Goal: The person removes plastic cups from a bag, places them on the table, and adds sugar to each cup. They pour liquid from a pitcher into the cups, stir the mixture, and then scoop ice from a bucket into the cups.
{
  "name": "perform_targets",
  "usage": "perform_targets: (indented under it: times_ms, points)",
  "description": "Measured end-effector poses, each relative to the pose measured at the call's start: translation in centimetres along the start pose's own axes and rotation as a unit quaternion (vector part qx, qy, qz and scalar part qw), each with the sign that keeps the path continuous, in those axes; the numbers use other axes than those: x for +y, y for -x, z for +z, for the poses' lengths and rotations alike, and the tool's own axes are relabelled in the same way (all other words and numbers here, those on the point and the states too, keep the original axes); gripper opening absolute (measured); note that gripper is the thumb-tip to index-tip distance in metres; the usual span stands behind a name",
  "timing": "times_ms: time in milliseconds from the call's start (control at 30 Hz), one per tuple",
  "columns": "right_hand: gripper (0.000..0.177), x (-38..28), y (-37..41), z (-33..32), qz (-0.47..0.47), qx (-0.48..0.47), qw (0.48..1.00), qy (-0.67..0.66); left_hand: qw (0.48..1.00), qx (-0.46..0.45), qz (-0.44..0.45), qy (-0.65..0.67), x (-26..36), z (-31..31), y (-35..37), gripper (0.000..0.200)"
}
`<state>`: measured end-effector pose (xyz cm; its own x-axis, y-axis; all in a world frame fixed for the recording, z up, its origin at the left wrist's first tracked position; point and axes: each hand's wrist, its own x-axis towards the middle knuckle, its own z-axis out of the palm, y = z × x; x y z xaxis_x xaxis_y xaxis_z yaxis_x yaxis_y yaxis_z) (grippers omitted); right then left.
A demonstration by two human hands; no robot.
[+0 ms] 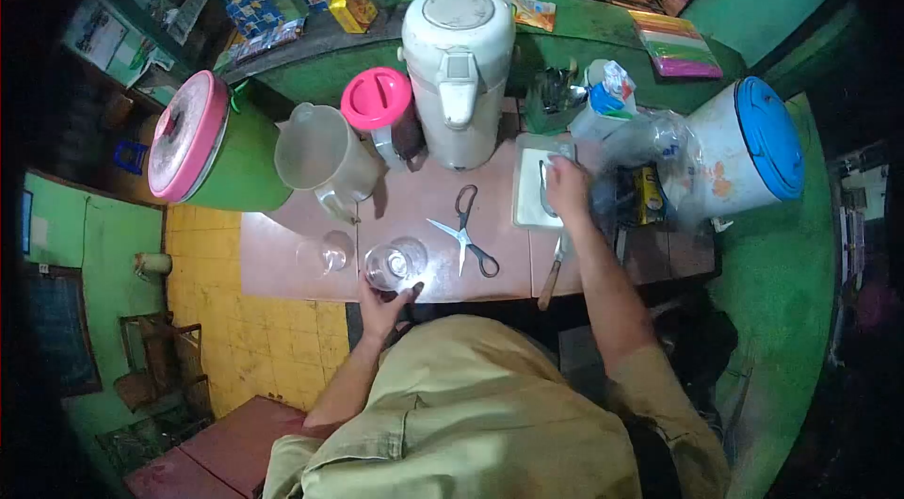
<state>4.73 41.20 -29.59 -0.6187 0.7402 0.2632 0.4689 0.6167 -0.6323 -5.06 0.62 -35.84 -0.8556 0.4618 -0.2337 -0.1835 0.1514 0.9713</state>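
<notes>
Here, your left hand (379, 313) holds the clear glass (394, 264), fingers curled around it at the near edge of the table (508, 281). Your right hand (568, 190) is over the white-filled container (529, 202); its closure can't be told. The yellow-black packet's (650, 195) print is illegible.

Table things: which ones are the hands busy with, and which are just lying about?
Busy with, it seems:
- the glass, held by the left hand
- the tub of white stuff, with the right hand at it

Just lying or standing about, I think:
- scissors
- knife
- big white flask
- pink-lidded jug
- blue-lidded bucket
</notes>
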Motion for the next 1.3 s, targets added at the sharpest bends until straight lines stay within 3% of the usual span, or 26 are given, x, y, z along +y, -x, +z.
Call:
perform_targets:
  times_ms: [33,67,133,167,200,233,267,333,367,433,500,533,600,667,700,767,833,1000,1067,1200,1267,1300]
  points:
    - [0.02,-0.5,-1.5,0.7,0.016,-0.035,0.997,0.064,1.0,-0.007,0.02,-0.005,0.4,0.3,-0.4,0.087]
    - [0.02,1.4,-2.6,2.7,0.016,-0.033,0.997,0.062,1.0,0.016,0.014,0.001,-3.4,-0.4,-1.6,0.076]
    - [0.015,5.3,-3.4,7.2,-0.05,-0.063,0.976,0.2,1.0,-0.006,-0.002,-0.03,-0.7,0.1,-1.9,0.073]
    - [0.015,5.8,-3.4,7.5,-0.052,-0.064,0.977,0.197,0.998,-0.03,-0.021,-0.058,0.4,0.2,-2.0,0.07]
    - [0.014,6.5,-3.6,7.6,-0.057,-0.076,0.981,0.167,0.989,-0.014,0.074,-0.127,-1.6,-0.3,-3.1,0.066]
    - [0.013,6.2,-3.9,6.9,-0.062,-0.088,0.985,0.138,0.989,-0.009,0.074,-0.125,-1.0,-0.1,-3.1,0.066]
    - [0.01,5.7,-4.0,5.8,-0.051,-0.107,0.99,0.071,0.971,-0.037,0.11,-0.209,0.6,0.4,-3.1,0.067]
    - [0.011,4.0,-3.8,3.3,-0.041,-0.079,0.992,0.086,0.91,-0.082,0.176,-0.367,5.3,1.8,-2.3,0.071]
    - [0.013,2.7,-4.0,1.8,-0.027,-0.049,0.993,0.102,0.91,-0.079,0.176,-0.367,5.3,2.6,-3.0,0.071]
    - [0.018,1.1,-4.6,0.8,-0.004,-0.012,0.991,0.135,0.928,-0.187,0.147,-0.286,4.9,4.4,-4.0,0.074]
    - [0.022,1.1,-4.6,1.2,0.004,-0.059,0.983,0.175,0.916,-0.164,0.121,-0.345,7.0,7.0,-3.9,0.074]
    - [0.012,0.3,-4.0,1.3,-0.03,-0.096,0.975,0.196,0.907,-0.195,0.141,-0.346,7.6,8.3,-4.4,0.075]
    - [0.015,1.0,-3.0,3.4,0.024,-0.133,0.988,0.075,0.874,-0.239,0.187,-0.38,7.9,10.5,-5.3,0.077]
    - [0.018,2.2,-2.6,4.8,0.071,-0.139,0.986,0.048,0.846,-0.258,0.148,-0.442,8.4,12.0,-5.9,0.076]
    - [0.015,3.2,-2.5,5.0,0.071,-0.127,0.989,0.04,0.814,-0.276,0.106,-0.5,8.7,12.4,-6.1,0.075]
    - [0.014,3.1,-2.7,4.4,0.072,-0.111,0.991,0.031,0.813,-0.275,0.109,-0.502,9.0,12.8,-6.4,0.075]
    - [0.012,3.3,-3.0,3.4,0.155,-0.057,0.986,0.001,0.818,-0.258,0.135,-0.496,9.4,13.0,-6.6,0.078]
    - [0.016,6.0,-3.8,2.7,0.131,0.013,0.99,0.054,0.814,-0.225,0.128,-0.521,10.6,13.7,-7.1,0.078]
    - [0.014,9.4,-4.0,4.3,0.195,0.0,0.975,-0.101,0.826,-0.222,0.144,-0.498,10.3,13.7,-7.6,0.076]
    - [0.013,8.7,-3.2,1.8,0.256,-0.005,0.954,-0.157,0.825,-0.21,0.173,-0.495,9.4,14.1,-8.6,0.074]
    - [0.006,9.7,-3.5,2.4,0.331,0.065,0.828,-0.449,0.837,-0.216,0.163,-0.476,10.1,14.4,-8.6,0.072]
    - [0.006,10.2,-3.3,2.6,0.329,0.065,0.828,-0.45,0.837,-0.215,0.164,-0.476,10.0,14.5,-8.7,0.072]
